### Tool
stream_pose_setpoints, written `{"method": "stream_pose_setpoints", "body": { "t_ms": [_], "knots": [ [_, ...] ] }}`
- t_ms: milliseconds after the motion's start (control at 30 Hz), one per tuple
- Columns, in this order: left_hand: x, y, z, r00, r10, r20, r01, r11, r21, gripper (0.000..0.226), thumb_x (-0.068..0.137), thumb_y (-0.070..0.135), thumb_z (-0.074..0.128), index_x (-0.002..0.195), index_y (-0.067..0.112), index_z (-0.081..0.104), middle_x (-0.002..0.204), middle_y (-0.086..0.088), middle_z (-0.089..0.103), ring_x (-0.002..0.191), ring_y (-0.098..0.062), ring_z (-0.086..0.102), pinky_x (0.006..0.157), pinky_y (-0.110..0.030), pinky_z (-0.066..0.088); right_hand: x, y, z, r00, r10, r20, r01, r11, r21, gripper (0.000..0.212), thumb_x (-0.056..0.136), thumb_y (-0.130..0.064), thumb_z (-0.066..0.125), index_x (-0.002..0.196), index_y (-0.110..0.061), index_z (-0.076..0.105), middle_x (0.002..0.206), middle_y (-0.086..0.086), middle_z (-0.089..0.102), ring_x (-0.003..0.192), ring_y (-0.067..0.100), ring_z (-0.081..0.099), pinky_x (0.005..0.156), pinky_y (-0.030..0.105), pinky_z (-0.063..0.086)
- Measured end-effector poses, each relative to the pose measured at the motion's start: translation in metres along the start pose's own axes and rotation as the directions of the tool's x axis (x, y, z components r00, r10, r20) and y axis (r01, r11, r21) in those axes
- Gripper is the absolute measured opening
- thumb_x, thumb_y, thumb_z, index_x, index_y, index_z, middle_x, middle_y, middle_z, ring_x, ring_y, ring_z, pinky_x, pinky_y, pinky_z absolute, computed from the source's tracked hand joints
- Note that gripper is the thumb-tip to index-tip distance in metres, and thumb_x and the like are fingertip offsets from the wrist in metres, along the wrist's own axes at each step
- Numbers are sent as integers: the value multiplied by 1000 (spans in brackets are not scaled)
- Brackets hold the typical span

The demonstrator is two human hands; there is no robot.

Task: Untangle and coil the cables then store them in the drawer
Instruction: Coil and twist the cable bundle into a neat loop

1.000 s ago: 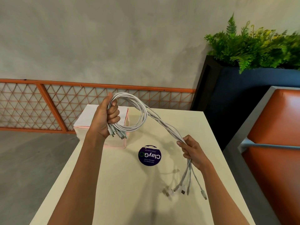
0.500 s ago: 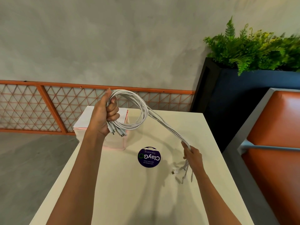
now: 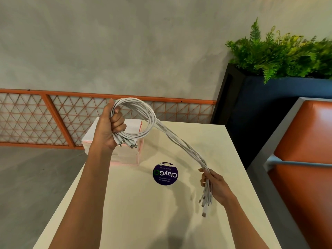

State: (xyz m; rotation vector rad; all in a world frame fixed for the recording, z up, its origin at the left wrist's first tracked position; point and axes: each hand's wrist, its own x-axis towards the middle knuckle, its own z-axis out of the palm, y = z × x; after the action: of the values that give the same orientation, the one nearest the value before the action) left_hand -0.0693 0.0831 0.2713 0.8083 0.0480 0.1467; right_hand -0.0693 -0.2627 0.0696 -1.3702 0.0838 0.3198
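Observation:
A bundle of several white cables runs between my two hands above the cream table. My left hand is raised and grips one loop of the bundle, with a cluster of plugs sticking out below its fingers. From there the cables slope down to the right. My right hand holds the other end low over the table, and the plug ends hang down from it. A small white and pink drawer box stands on the table's far left, partly behind my left hand.
A round dark purple sticker lies on the table's middle. An orange lattice railing runs behind the table. A dark planter with ferns and an orange padded bench stand to the right.
My right hand has slid along the cables toward their plug ends and moved right and nearer to me, so a shorter tail hangs below it. My left hand keeps its loop.

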Motion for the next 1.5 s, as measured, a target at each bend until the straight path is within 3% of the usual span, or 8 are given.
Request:
{"method": "stream_pose_setpoints", "body": {
  "t_ms": [233, 433, 500, 767, 933, 1100, 1267, 1500],
  "knots": [
    [-5, -12, -1, 998, -48, 27, 45, 992, 117, 39, 100, 40, 35, 66, 18, 36, 50, 6, 7, 42, -9, 3, 28, -12, 13, 2, -4, 4, 994, 108, -30, -108, 994, 1, 44, 98, -46, 38, 91, -7, 58, 59, -5, 19, 46, 6, 17, 39, 18, 18],
    [-7, -19, -9, 991, -94, 98, 80, 988, 135, 43, 92, 42, 43, 55, 20, 47, 50, 6, 6, 40, -7, 3, 28, -12, 13, 15, 6, -17, 901, 76, 428, -271, 868, 417, 43, 97, -48, 32, 84, -13, 55, 61, -5, 27, 42, 4, 16, 37, 18, 21],
    [-10, -21, -11, 977, -142, 157, 114, 978, 175, 38, 80, 47, 55, 52, 21, 49, 47, 8, 9, 37, -5, 6, 28, -10, 17, 11, 12, -26, 950, -25, 310, -110, 904, 412, 50, 100, -48, 23, 101, -11, 56, 70, -3, 33, 47, 6, 22, 42, 21, 21],
    [-15, -32, 5, 928, -301, 219, 166, 861, 481, 38, 87, 45, 45, 62, 17, 44, 42, 11, 20, 32, -1, 14, 35, -9, 14, 4, 5, -22, 869, 477, -132, -435, 863, 256, 43, 102, -26, 22, 59, -20, 26, 42, -8, 20, 28, 5, 15, 31, 13, 10],
    [-18, -39, 8, 891, -377, 254, 215, 842, 494, 40, 90, 45, 43, 62, 16, 44, 43, 10, 20, 33, -2, 13, 36, -10, 12, 2, 26, -16, 786, 479, -392, -531, 847, -30, 46, 100, -26, 22, 54, -19, 26, 42, -4, 24, 31, 9, 14, 37, 15, 13],
    [-19, -46, 9, 876, -401, 269, 224, 830, 511, 41, 91, 44, 41, 62, 16, 45, 43, 9, 20, 33, -2, 14, 37, -13, 11, -8, 35, -13, 781, 552, -293, -550, 830, 95, 45, 100, -28, 21, 56, -20, 25, 40, -6, 21, 28, 8, 13, 33, 10, 12],
    [-16, -48, 6, 887, -397, 238, 262, 854, 449, 40, 89, 45, 43, 61, 17, 45, 42, 9, 21, 32, -1, 16, 34, -11, 15, -13, 29, -1, 880, 444, -169, -441, 896, 55, 75, 81, -81, 21, 82, -10, 44, 55, -4, 19, 41, 8, 12, 36, 15, 14],
    [-15, -60, 9, 890, -400, 216, 261, 838, 479, 42, 90, 49, 42, 62, 17, 45, 44, 8, 21, 34, -3, 16, 35, -12, 15, -5, 4, 25, 972, 165, -165, -164, 986, 20, 46, 90, -52, 43, 63, -20, 25, 53, -7, 16, 43, 7, 13, 38, 19, 15]
  ]
}}
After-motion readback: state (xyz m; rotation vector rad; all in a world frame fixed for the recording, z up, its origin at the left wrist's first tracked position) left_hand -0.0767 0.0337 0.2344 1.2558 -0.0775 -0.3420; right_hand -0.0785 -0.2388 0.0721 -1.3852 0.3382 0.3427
